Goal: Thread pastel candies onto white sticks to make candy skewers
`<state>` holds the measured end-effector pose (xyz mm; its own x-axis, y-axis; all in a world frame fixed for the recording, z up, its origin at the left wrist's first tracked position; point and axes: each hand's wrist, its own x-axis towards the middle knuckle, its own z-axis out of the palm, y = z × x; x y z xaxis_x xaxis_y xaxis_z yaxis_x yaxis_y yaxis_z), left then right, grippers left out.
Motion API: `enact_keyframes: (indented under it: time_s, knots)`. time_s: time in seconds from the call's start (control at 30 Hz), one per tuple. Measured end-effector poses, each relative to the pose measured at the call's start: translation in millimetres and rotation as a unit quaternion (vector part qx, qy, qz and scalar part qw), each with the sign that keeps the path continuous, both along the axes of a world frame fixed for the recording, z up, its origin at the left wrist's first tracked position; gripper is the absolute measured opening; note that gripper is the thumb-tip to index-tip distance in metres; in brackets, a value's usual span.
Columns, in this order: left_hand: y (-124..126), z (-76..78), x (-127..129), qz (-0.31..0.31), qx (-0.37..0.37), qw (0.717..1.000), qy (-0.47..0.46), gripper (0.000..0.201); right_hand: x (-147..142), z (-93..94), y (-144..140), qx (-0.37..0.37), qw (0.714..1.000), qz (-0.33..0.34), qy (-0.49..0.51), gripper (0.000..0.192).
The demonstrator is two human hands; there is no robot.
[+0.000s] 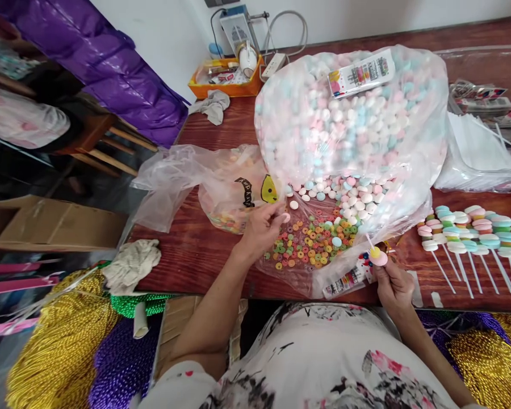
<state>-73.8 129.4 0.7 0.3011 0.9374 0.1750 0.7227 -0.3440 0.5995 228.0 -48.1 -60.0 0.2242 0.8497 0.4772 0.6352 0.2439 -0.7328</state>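
Left hand [262, 227]: grip pinched shut on a pale candy disc [285, 217], over the ring candies [313, 241].
Right hand [394, 284]: grip closed on a stick [369, 241] with pink and yellow pieces [377, 255], at the worktop [196, 255] edge.
Nearby: finished sticks [468, 233] lying right.

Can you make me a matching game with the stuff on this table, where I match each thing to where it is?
Things:
1. Pink disc
2. Stick
3. Colourful rings
4. Finished sticks

Places:
A. Lying in a row at the right of the table
B. Pinched in the left hand
C. Held in the right hand
D. Spread on the plastic between the hands

Pairs: 1-B, 2-C, 3-D, 4-A
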Motion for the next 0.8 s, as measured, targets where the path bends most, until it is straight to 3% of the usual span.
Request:
enact_keyframes:
  time_s: [0.1,0.17,0.33,0.4,0.5,0.67,0.8]
  knots:
    - [16.1,0.5,5.3,0.037,-0.049,0.995,-0.083,0.04,-0.6,-1.1,0.1,0.016,1.0,0.009,-0.021,0.012]
    - [28.9,-2.9,16.2,0.03,-0.068,0.995,-0.07,0.034,-0.7,-1.9,-0.1,0.023,0.999,0.009,-0.026,0.013]
    - [46.4,-13.1,39.2,0.001,-0.018,0.99,0.142,0.017,1.9,-6.5,-2.3,0.009,1.0,-0.006,-0.001,0.013]
    - [44.6,-15.5,42.5,-0.003,-0.008,0.975,0.224,0.015,3.1,-8.0,-3.0,0.004,1.0,-0.006,0.007,0.014]
    - [33.9,-17.2,44.6,-0.013,0.0,0.961,0.275,0.014,3.2,-7.1,-3.3,0.017,1.0,-0.002,0.0,0.011]
    - [15.8,-19.9,41.9,-0.067,0.074,0.953,0.287,0.019,0.9,-0.7,-2.1,0.009,1.0,-0.005,0.002,0.013]
    - [13.0,-24.6,37.0,-0.087,0.092,0.958,0.256,0.02,0.1,1.4,-0.8,0.008,1.0,-0.009,-0.001,0.014]
